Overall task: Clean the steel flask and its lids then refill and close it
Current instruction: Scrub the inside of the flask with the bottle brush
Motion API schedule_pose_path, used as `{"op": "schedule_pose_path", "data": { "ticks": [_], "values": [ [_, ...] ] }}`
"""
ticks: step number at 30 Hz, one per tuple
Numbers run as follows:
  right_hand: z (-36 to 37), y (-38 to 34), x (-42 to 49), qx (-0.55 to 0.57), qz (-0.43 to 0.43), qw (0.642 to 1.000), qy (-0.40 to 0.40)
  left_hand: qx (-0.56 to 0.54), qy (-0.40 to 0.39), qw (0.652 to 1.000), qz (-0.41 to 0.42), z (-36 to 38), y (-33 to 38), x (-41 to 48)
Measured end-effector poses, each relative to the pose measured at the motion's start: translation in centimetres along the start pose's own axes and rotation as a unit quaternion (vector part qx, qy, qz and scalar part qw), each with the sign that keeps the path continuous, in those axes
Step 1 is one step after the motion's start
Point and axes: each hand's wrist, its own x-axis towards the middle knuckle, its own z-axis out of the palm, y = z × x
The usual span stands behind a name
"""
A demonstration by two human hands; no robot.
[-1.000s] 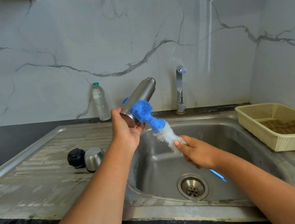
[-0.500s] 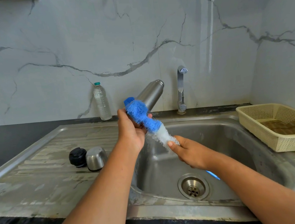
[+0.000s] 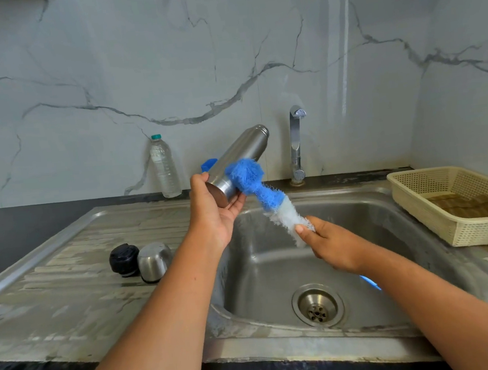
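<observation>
My left hand [image 3: 216, 214] grips the steel flask [image 3: 239, 157] by its base, tilted with the open mouth pointing up and away toward the wall. My right hand [image 3: 327, 244] holds a bottle brush [image 3: 259, 191] with blue and white bristles; its blue head presses against the flask's lower side. The brush's blue handle tip [image 3: 371, 283] shows beneath my right wrist. Two lids stand on the drainboard to the left: a black inner lid [image 3: 124, 258] and a steel cup lid [image 3: 154, 260].
A steel sink basin [image 3: 359, 233] with a drain [image 3: 317, 305] lies below my hands. A tap [image 3: 296, 144] stands behind it, off. A plastic water bottle [image 3: 164, 166] stands by the wall. A cream plastic basket [image 3: 414, 193] sits at the right.
The brush head has slid along the flask's outside, and the flask has shifted slightly in my left hand, with its base now visible again.
</observation>
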Motion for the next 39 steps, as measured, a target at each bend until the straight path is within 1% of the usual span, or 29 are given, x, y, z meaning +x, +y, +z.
{"op": "schedule_pose_path", "data": {
  "ticks": [4,6,10,15,18,20,25,30,35,39],
  "values": [
    [0.2,-0.2,0.4,0.017,-0.013,1.0,0.017,0.083,-0.02,0.996,0.012,0.2,-0.4,-0.2],
    [0.6,-0.6,0.6,0.021,-0.022,0.999,0.024,0.108,-0.026,0.994,0.018,0.3,-0.5,-0.3],
    [-0.2,0.2,0.1,-0.005,-0.004,1.0,0.008,0.087,-0.005,0.996,0.015,-0.2,0.5,-0.2],
    [0.0,0.1,0.5,0.014,-0.018,0.999,0.031,0.109,-0.027,0.994,-0.008,0.2,-0.1,-0.4],
    [-0.4,0.5,0.3,0.003,-0.007,0.999,0.031,0.077,-0.013,0.997,-0.018,-0.1,0.5,-0.2],
    [-0.7,1.0,0.2,-0.007,0.003,1.0,0.027,0.073,-0.01,0.997,-0.029,-0.4,0.9,0.1],
    [-0.4,0.4,0.7,0.036,-0.011,0.997,0.072,0.109,-0.049,0.991,-0.052,0.2,-0.7,-0.4],
    [-1.4,2.3,0.6,0.025,0.027,0.998,0.056,0.078,-0.058,0.994,-0.04,-0.5,0.7,0.1],
    [-1.1,1.5,1.2,0.06,0.007,0.994,0.088,0.1,-0.082,0.991,-0.046,-0.1,-0.2,-0.3],
    [-1.8,2.8,0.9,0.055,0.021,0.995,0.077,0.096,-0.076,0.992,-0.031,-0.9,0.7,0.3]
  ]
}}
